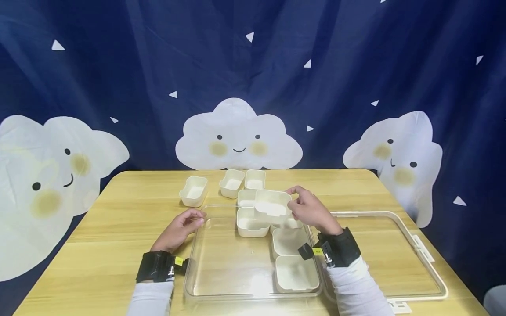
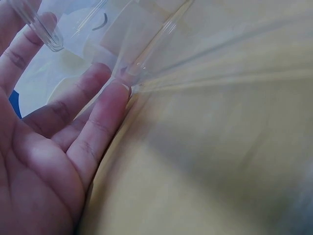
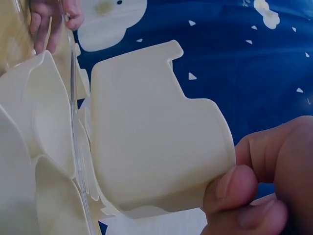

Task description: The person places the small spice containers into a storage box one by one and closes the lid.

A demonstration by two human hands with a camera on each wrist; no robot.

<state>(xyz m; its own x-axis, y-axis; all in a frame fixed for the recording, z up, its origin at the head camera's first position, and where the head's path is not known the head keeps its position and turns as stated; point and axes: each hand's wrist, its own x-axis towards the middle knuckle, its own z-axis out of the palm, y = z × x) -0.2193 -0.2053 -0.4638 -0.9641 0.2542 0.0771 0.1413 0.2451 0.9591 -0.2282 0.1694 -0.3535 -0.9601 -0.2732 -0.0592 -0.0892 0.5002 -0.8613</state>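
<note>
- Desk point(image 1: 99, 245): pale wood grain.
- Clear bin point(image 1: 229, 263): toward desk's near edge; two cream tubs point(image 1: 296, 276) stand inside along its right wall, one in the near right corner.
- White-framed panel point(image 1: 367, 214): just right of bin, toward desk's near right corner.
- Left hand point(image 1: 175, 228): nearly closed, thumb and finger pinching bin's far left corner.
- Right hand point(image 1: 310, 210): curled, pinching one end of the held tub point(image 1: 272, 201).
- Held tub: raised at bin's far rim; over or beyond, cannot tell.
- Three loose tubs point(image 1: 193, 192): near desk's far edge.
</note>
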